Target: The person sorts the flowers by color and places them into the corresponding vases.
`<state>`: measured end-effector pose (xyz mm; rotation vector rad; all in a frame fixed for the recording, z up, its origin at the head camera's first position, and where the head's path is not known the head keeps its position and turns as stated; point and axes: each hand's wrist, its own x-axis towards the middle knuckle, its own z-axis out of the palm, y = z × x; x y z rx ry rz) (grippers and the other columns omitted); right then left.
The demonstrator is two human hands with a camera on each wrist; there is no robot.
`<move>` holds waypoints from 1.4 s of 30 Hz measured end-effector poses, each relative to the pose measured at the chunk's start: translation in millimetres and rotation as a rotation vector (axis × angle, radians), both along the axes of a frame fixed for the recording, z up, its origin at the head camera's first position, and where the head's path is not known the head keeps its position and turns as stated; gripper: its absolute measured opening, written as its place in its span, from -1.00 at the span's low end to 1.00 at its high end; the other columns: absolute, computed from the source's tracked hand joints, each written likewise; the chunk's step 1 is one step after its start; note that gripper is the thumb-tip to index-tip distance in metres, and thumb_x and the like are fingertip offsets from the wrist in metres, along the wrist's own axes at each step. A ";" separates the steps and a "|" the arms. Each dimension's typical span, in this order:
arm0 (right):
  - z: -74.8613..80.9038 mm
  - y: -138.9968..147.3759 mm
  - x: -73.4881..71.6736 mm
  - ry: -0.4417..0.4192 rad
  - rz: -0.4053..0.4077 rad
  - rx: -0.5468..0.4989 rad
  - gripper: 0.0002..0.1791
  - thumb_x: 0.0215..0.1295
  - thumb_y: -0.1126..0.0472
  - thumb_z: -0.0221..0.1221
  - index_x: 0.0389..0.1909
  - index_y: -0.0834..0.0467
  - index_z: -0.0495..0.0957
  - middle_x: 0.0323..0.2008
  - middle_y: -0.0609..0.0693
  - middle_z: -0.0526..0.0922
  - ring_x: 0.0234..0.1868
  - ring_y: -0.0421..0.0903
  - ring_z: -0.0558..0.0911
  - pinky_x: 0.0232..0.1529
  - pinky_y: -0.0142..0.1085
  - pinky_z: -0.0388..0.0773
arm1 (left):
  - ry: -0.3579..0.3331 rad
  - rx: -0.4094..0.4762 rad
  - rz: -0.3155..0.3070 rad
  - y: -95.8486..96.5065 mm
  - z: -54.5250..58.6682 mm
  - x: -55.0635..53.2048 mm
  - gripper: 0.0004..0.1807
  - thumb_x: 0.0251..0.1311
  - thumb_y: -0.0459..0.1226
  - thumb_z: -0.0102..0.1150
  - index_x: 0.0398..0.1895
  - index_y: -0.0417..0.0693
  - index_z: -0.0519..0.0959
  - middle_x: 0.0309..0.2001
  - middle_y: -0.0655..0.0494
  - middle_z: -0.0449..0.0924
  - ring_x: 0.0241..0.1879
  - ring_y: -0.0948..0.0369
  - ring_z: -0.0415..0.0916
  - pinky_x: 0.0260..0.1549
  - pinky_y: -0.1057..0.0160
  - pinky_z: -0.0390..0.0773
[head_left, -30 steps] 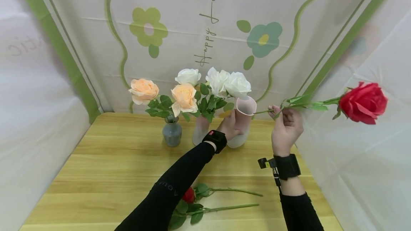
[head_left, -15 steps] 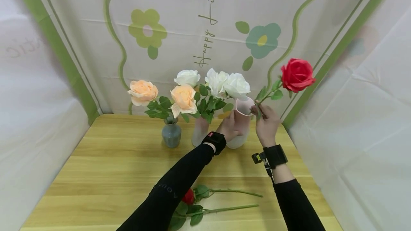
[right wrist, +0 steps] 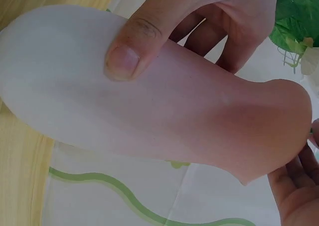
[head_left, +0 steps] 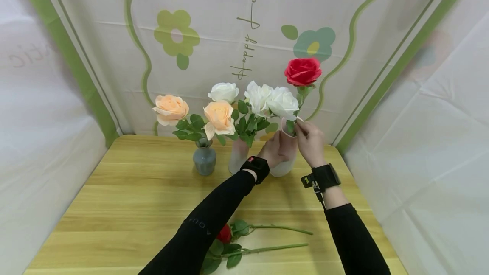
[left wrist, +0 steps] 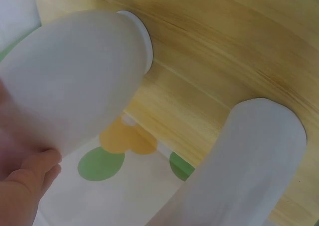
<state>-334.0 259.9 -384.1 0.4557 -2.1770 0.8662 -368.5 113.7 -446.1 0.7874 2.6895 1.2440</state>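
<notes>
My left hand (head_left: 272, 152) grips the body of a pink-and-white vase (head_left: 283, 166), which stands on the table's back right. In the right wrist view, its thumb lies along the side of the vase (right wrist: 164, 106). My right hand (head_left: 311, 141) is at the vase's mouth and pinches the stem of a red rose (head_left: 303, 71). The bloom stands upright above the rim, and green leaves hang at the opening. The stem's lower end is hidden, apparently inside the vase. In the left wrist view, the left fingers (left wrist: 37, 173) curve round the vase (left wrist: 84, 71).
Left of the gripped vase stands a slimmer pink-and-white vase (head_left: 237, 160) with white roses (head_left: 282, 102). A grey-blue vase (head_left: 204, 159) holds peach roses (head_left: 170, 109). Red roses (head_left: 224, 233) with long stems lie near the front, partly under the left sleeve (head_left: 202, 220).
My right hand has moved left to the vase's mouth with the red rose, which has swung from nearly level to upright over the opening. My left hand has stayed on the vase.
</notes>
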 end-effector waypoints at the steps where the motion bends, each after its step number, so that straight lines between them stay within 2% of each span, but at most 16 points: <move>1: -0.3 0.5 -0.2 0.001 0.000 -0.002 -0.76 0.41 0.36 0.18 0.02 0.35 0.65 -0.29 0.21 0.68 -0.36 0.03 0.61 -0.38 -0.21 0.53 | -0.001 -0.003 0.001 0.3 0.0 0.5 0.12 0.19 -0.15 0.41 0.57 -0.21 -0.21 0.45 -0.21 0.13 0.37 0.03 0.22 0.28 0.19 0.37; 6: -1.2 3.5 1.2 -0.005 -0.017 -0.037 -0.72 0.39 0.33 0.22 0.05 0.38 0.63 -0.22 0.25 0.69 -0.18 0.14 0.64 -0.18 -0.04 0.59 | -0.003 0.008 -0.004 1.6 -0.4 0.8 0.12 0.18 -0.17 0.42 0.56 -0.21 -0.19 0.44 -0.20 0.16 0.36 0.03 0.24 0.27 0.21 0.39; 9: -3.7 5.1 2.8 0.019 -0.042 -0.071 -0.71 0.34 0.36 0.25 0.03 0.39 0.63 -0.19 0.26 0.68 -0.09 0.19 0.61 -0.05 0.06 0.55 | 0.019 0.037 -0.014 2.1 -1.5 -0.4 0.10 0.15 -0.22 0.45 0.55 -0.22 -0.14 0.43 -0.18 0.18 0.36 0.04 0.24 0.27 0.23 0.38; 14: -14.1 7.8 12.4 0.078 -0.097 -0.135 -0.73 0.28 0.39 0.29 -0.02 0.38 0.64 -0.19 0.23 0.67 -0.07 0.16 0.58 0.01 -0.02 0.52 | 0.063 0.072 -0.018 3.4 -4.3 -1.1 0.08 0.08 -0.30 0.50 0.51 -0.24 -0.06 0.38 -0.19 0.26 0.32 0.04 0.30 0.24 0.24 0.41; 18: -27.0 10.1 25.8 0.105 -0.117 -0.120 -0.79 0.29 0.40 0.27 -0.08 0.38 0.65 -0.19 0.20 0.68 -0.06 0.16 0.57 -0.01 -0.05 0.50 | 0.067 0.060 -0.008 3.7 -5.2 -0.4 0.09 0.07 -0.28 0.50 0.51 -0.24 -0.07 0.36 -0.20 0.27 0.31 0.04 0.32 0.23 0.25 0.42; 23: -38.5 10.6 41.5 0.140 -0.086 -0.074 -0.83 0.25 0.46 0.25 -0.14 0.38 0.65 -0.19 0.20 0.68 -0.07 0.19 0.56 -0.01 0.01 0.46 | 0.063 0.068 -0.001 3.5 -4.0 0.4 0.11 0.06 -0.29 0.50 0.52 -0.23 -0.09 0.37 -0.19 0.27 0.32 0.05 0.31 0.25 0.26 0.40; 31: -52.5 6.3 59.5 0.162 -0.026 -0.033 -0.80 0.20 0.49 0.27 -0.13 0.37 0.65 -0.20 0.18 0.69 -0.12 0.17 0.59 -0.07 -0.03 0.50 | 0.074 0.071 -0.005 2.1 -2.3 0.2 0.12 0.04 -0.29 0.52 0.52 -0.21 -0.09 0.37 -0.18 0.27 0.32 0.06 0.30 0.26 0.27 0.38; 36: -64.2 1.7 72.0 0.117 0.025 0.002 -0.78 0.20 0.48 0.30 -0.12 0.36 0.66 -0.19 0.15 0.69 -0.15 0.11 0.62 -0.11 -0.09 0.57 | 0.077 0.070 -0.003 2.2 -2.7 -1.6 0.12 0.07 -0.29 0.50 0.52 -0.21 -0.11 0.38 -0.18 0.25 0.33 0.06 0.29 0.26 0.26 0.39; 42: -75.9 -2.5 85.4 0.040 0.097 0.038 -0.79 0.20 0.45 0.31 -0.13 0.30 0.66 -0.22 0.10 0.69 -0.22 0.05 0.66 -0.18 -0.14 0.65 | 0.090 0.060 0.010 2.6 -2.4 -1.2 0.05 0.08 -0.32 0.49 0.50 -0.23 -0.03 0.35 -0.17 0.29 0.31 0.05 0.31 0.23 0.23 0.43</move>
